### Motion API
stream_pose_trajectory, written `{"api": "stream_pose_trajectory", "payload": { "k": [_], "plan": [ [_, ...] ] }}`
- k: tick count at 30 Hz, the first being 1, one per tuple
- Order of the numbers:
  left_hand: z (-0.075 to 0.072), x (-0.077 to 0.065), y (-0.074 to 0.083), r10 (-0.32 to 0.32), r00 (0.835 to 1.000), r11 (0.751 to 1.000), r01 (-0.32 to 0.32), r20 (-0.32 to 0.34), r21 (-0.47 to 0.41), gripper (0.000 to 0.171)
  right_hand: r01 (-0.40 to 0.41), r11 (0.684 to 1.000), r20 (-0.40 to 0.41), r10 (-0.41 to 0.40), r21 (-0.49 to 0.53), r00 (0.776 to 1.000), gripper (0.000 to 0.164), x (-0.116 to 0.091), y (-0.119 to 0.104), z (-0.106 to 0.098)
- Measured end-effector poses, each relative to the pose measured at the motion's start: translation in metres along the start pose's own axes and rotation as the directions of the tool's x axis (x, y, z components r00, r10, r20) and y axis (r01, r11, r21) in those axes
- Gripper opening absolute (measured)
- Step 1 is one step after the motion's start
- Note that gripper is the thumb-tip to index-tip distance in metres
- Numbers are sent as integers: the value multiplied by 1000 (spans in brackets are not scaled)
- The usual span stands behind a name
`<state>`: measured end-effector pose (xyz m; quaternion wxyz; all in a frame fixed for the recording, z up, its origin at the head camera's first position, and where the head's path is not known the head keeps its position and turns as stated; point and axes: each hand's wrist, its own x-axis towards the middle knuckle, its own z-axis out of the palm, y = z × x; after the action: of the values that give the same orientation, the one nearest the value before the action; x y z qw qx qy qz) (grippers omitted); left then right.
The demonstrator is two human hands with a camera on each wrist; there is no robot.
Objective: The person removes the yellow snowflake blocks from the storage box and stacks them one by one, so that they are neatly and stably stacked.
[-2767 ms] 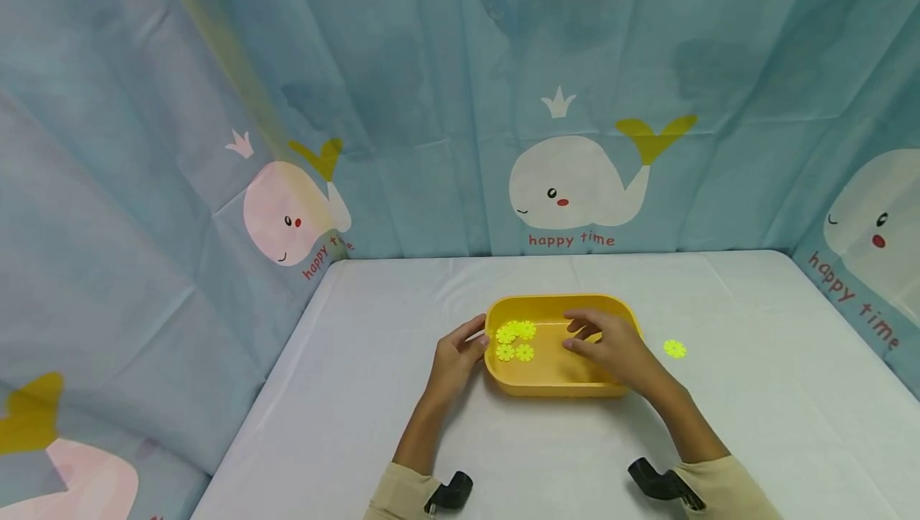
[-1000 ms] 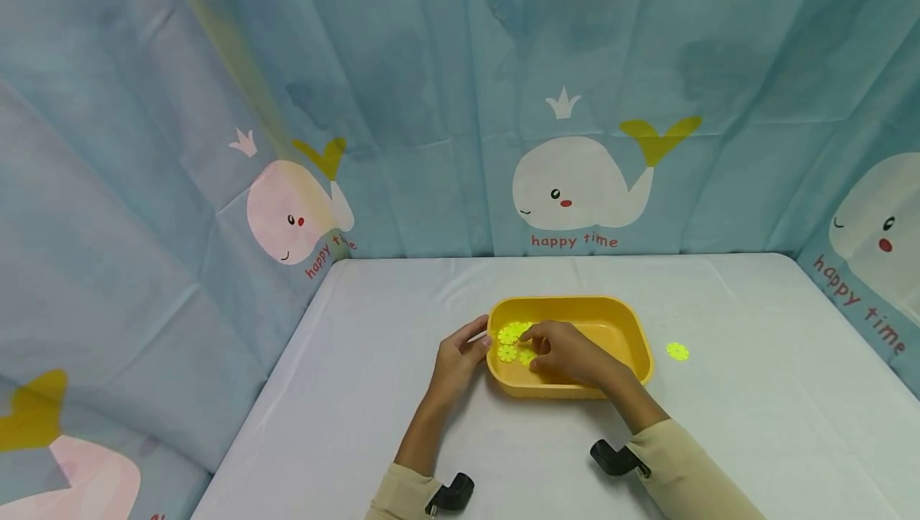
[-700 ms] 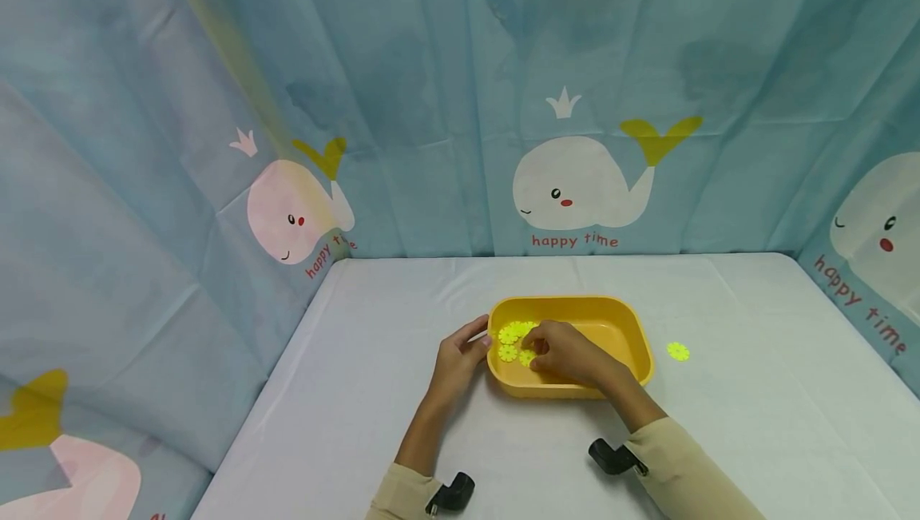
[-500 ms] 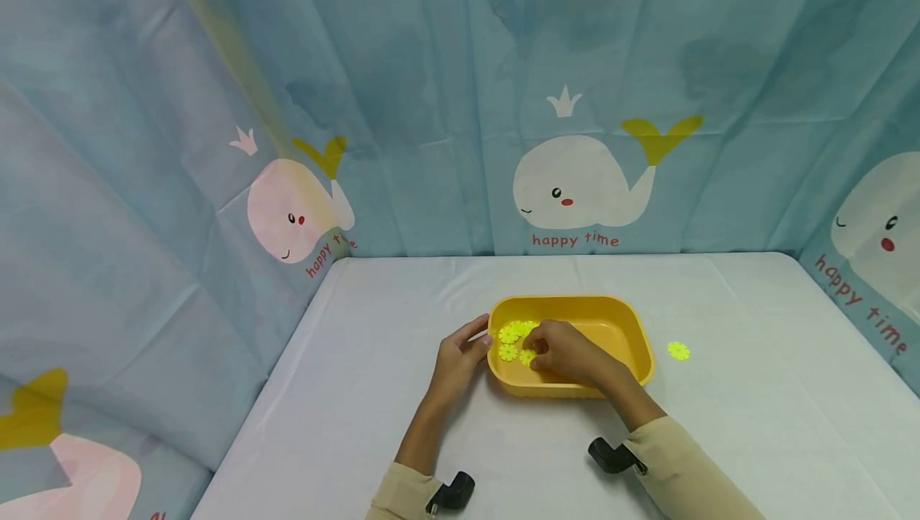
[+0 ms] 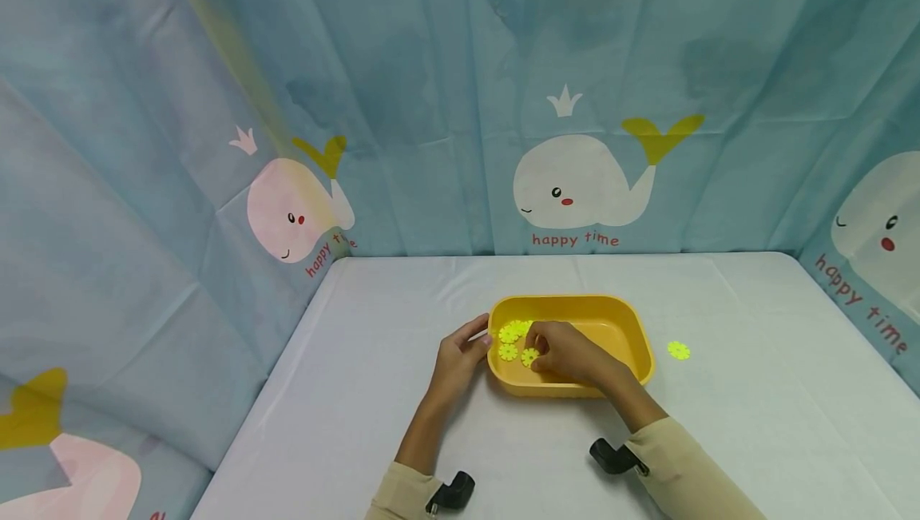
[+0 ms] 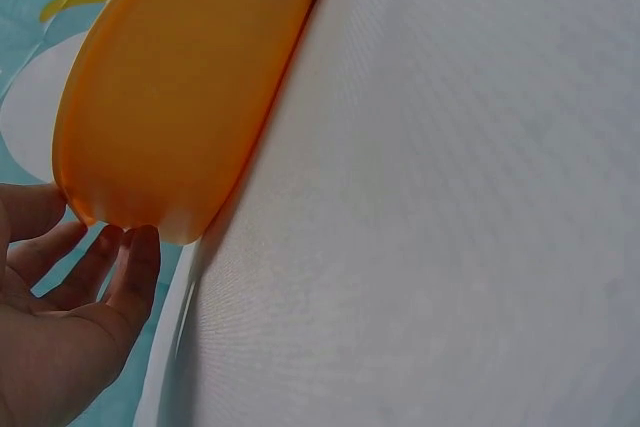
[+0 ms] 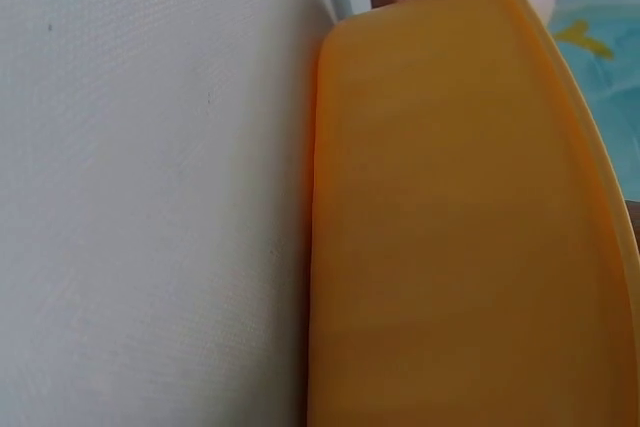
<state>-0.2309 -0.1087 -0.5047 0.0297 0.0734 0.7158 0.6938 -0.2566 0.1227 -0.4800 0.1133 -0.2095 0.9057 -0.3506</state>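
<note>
A yellow-orange plastic tray (image 5: 621,324) stands on the white tabletop. My left hand (image 5: 457,354) holds its left end, with thumb and fingertips at the rim and outer end wall in the left wrist view. Several bright yellow flower-shaped discs (image 5: 509,333) with notched edges lie in the tray's left part. My right hand (image 5: 564,354) reaches inside, and its thumb and index finger pinch a flower-shaped disc (image 5: 529,357) in the nearer row. Its other fingers are partly hidden. In the right wrist view the tray's outer wall (image 7: 460,207) hides the right fingertips.
One more yellow flower-shaped disc (image 5: 679,351) lies on the white tabletop (image 5: 776,392), right of the tray. A blue curtain (image 5: 431,105) printed with whales hangs behind and along the sides. Black wrist devices (image 5: 454,493) are at both sleeves.
My right hand has moved left from over the tray's middle to the discs. Lately the disc at its fingertips has shifted slightly and shows more. My left hand has stayed at the tray's end.
</note>
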Motion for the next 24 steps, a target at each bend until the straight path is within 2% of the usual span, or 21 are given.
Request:
{"api": "stream_pose_trajectory", "payload": {
  "k": [5,14,17,24],
  "plan": [
    [0,0,0,-4,1000,1000,4,-3,1,48,-31,999,1,31,18,1000,20,-3,-2,-2],
    [-1,0,-1,9,1000,1000,-9,3,-3,48,-21,999,-23,22,38,1000,11,-13,0,-9],
    [-1,-1,-1,13,1000,1000,-13,4,-2,48,-46,998,-50,48,44,998,12,-18,1,-12],
    [0,-2,0,7,1000,1000,-7,1,5,47,-50,996,-122,58,73,991,13,-35,1,-27]
  ]
}}
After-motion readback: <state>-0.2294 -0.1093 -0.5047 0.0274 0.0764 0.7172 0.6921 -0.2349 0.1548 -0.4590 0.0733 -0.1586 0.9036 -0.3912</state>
